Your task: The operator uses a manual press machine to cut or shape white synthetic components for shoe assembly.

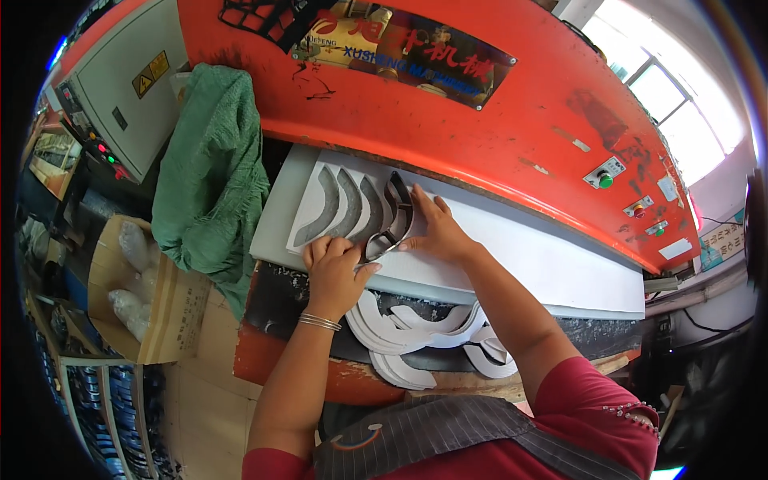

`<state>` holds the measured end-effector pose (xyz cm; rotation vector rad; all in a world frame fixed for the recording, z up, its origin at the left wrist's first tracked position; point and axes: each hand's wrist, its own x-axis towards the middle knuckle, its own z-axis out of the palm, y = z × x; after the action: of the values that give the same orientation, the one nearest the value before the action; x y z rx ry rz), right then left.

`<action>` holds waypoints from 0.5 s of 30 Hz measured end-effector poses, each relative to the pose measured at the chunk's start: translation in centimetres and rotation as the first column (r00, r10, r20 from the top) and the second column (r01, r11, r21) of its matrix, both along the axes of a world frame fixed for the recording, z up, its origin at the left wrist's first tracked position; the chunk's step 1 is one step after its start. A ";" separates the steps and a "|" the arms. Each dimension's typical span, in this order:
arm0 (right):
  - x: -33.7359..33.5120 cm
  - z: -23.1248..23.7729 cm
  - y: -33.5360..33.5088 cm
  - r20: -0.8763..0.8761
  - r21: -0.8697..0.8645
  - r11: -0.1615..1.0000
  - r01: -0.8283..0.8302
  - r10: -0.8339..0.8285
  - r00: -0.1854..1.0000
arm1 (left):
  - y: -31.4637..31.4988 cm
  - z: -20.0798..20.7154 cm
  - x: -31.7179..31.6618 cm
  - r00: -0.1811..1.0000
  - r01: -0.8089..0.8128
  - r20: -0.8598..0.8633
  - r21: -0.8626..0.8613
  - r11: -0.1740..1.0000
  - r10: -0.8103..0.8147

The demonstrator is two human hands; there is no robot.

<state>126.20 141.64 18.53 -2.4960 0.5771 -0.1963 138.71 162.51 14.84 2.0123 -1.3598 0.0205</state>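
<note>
A curved metal cutting die (398, 210) stands on a white sheet (512, 256) laid over a pale board (276, 216). At the die's near end, my left hand (330, 276) has the thumb and index finger on either side of it, while the other fingers rest on the sheet. My right hand (440, 230) holds the die's right side, with fingertips near its far end and thumb lower down. Left of the die, several curved cut-outs (324, 210) in the sheet show grey beneath. The board's surface under my left fingers is hidden.
The red machine beam (512, 136) spans behind the sheet, with push buttons (606, 182) at its right. Cut white curved pieces (392, 336) lie on the dark near ledge (280, 308). A green sack cloth (212, 176) hangs left, beside a cardboard box (172, 320) and a grey control cabinet (132, 96).
</note>
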 end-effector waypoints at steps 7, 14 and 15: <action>0.1 -1.2 -0.8 -0.070 -0.109 0.989 -0.099 0.092 0.993 | -0.3 0.4 0.1 1.000 0.006 0.005 -0.014 1.000 -0.005; 0.0 -1.4 -1.8 -0.001 -0.143 0.985 -0.099 0.100 0.995 | -1.0 0.6 0.8 0.999 0.024 0.036 0.080 0.996 -0.027; 0.2 -1.2 -2.0 -0.034 -0.120 0.987 -0.105 0.102 0.994 | -1.3 0.8 0.9 0.999 0.013 0.035 0.104 0.995 -0.016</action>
<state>126.36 139.69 17.36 -2.6425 0.4574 -0.1611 139.65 161.19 15.61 2.0967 -1.4243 -0.0207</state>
